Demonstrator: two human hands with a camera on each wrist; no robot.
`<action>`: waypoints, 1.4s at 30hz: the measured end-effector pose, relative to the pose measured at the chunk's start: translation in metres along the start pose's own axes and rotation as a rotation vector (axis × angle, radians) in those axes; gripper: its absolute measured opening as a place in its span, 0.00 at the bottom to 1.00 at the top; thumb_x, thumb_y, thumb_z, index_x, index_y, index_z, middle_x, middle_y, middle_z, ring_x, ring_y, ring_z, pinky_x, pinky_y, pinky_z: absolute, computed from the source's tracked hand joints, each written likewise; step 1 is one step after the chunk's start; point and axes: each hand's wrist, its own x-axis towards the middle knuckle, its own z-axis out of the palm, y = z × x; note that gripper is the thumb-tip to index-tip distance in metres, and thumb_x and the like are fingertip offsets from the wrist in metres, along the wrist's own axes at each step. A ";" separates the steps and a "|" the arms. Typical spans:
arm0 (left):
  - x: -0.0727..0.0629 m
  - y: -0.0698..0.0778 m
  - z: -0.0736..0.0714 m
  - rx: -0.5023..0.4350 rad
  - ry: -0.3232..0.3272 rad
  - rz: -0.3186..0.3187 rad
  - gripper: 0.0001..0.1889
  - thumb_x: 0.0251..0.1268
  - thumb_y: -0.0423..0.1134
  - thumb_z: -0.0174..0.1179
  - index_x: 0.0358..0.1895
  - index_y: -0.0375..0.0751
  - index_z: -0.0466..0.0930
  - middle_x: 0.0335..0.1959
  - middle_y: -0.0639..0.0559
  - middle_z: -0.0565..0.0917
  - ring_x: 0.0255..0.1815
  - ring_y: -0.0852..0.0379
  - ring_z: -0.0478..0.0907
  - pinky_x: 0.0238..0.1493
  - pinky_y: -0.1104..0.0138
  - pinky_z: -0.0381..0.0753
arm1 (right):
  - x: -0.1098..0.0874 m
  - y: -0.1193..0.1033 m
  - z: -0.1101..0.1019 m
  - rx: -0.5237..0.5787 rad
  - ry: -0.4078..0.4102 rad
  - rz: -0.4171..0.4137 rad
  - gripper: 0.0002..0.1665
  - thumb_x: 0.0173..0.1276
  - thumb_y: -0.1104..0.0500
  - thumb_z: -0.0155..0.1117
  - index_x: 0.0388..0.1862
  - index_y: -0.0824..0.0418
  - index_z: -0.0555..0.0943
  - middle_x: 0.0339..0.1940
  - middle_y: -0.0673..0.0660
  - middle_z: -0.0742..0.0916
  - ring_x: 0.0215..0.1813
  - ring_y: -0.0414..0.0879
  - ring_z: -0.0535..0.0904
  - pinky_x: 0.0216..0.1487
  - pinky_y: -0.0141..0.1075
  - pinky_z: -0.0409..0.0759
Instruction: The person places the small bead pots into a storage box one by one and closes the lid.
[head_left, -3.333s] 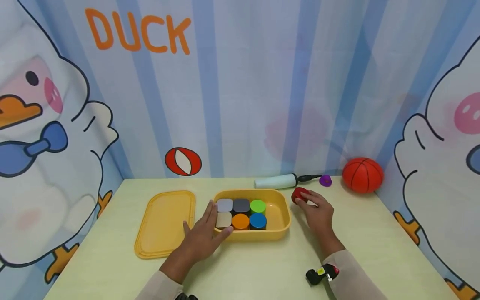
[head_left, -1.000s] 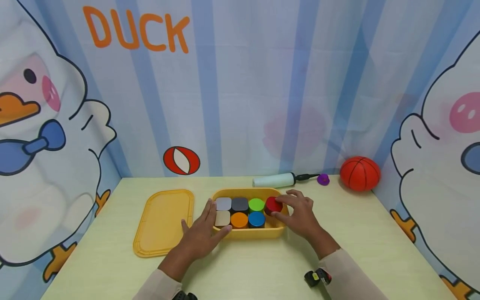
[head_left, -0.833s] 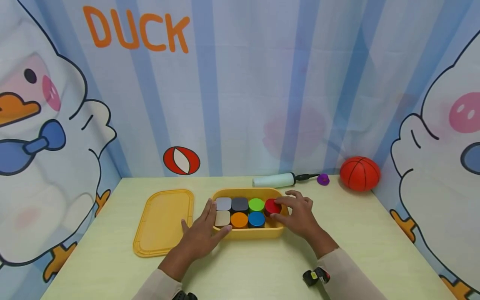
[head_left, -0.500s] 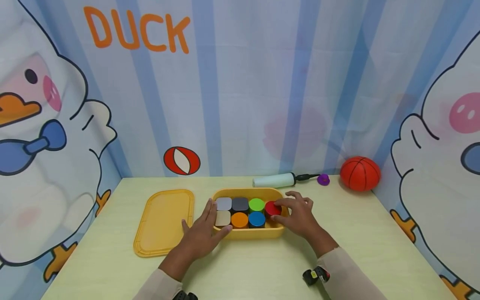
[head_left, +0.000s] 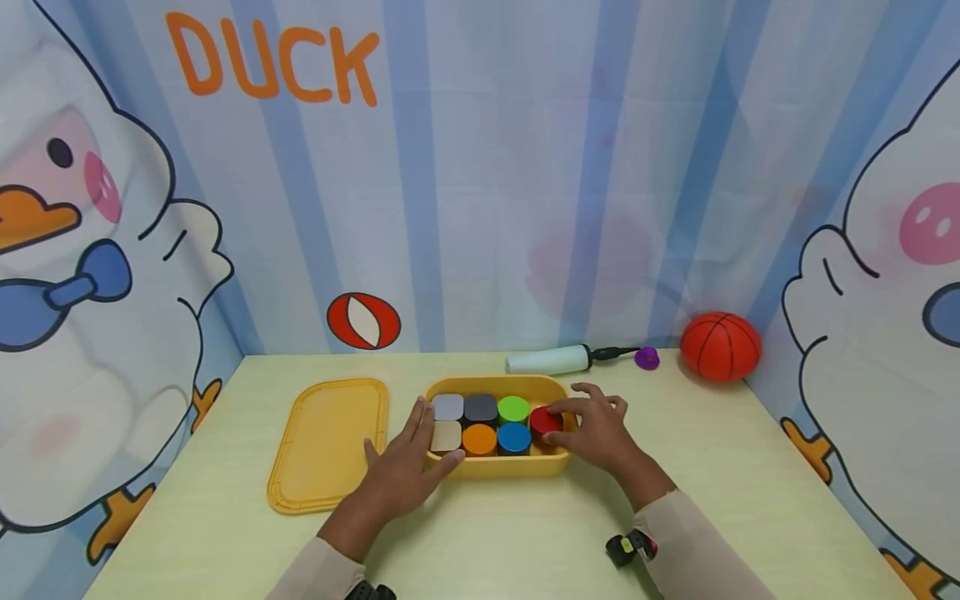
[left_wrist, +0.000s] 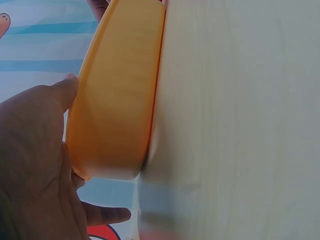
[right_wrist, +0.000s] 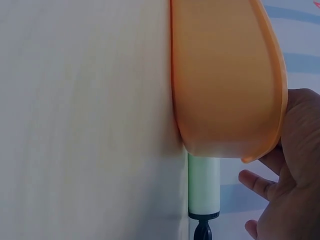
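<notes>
A yellow plastic box [head_left: 517, 469] stands on the table. Inside its right end, my right hand [head_left: 600, 429] pinches a short red cylinder [head_left: 544, 422] between thumb and index finger. My left hand [head_left: 401, 471] rests on the box's left end, fingers straight along the rim and thumb on the front edge. Left of the red cylinder, a green cylinder [head_left: 513, 408], a blue cylinder [head_left: 514, 437] and an orange cylinder [head_left: 479, 439] sit with a lilac block [head_left: 448, 407], a dark grey block [head_left: 480, 408] and a beige block [head_left: 446, 436]. Both wrist views hide the box's inside.
A flat yellow lid [head_left: 327, 442] lies left of the box. Behind it are a pale hand pump [head_left: 549, 360] with a black nozzle, a purple piece [head_left: 647, 358] and a red basketball [head_left: 720, 347]. Printed curtains enclose the table [head_left: 480, 542].
My right hand has brought the red cylinder from beyond the box's right side into its right end, then shifted it slightly toward me. The left hand has stayed in place.
</notes>
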 end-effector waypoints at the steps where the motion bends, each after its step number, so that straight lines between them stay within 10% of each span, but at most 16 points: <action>1: 0.000 0.000 0.000 -0.001 0.001 0.000 0.52 0.80 0.74 0.48 0.92 0.47 0.43 0.94 0.50 0.41 0.84 0.31 0.69 0.75 0.13 0.34 | 0.000 -0.001 0.000 -0.005 -0.008 0.009 0.23 0.63 0.53 0.86 0.57 0.54 0.93 0.69 0.63 0.87 0.85 0.65 0.63 0.78 0.72 0.46; 42: 0.002 -0.004 0.003 -0.001 -0.003 0.000 0.53 0.79 0.76 0.47 0.92 0.49 0.42 0.95 0.51 0.40 0.85 0.32 0.68 0.75 0.13 0.34 | 0.003 -0.009 0.000 -0.047 -0.060 0.072 0.26 0.64 0.52 0.86 0.60 0.53 0.93 0.66 0.56 0.89 0.81 0.62 0.70 0.77 0.69 0.54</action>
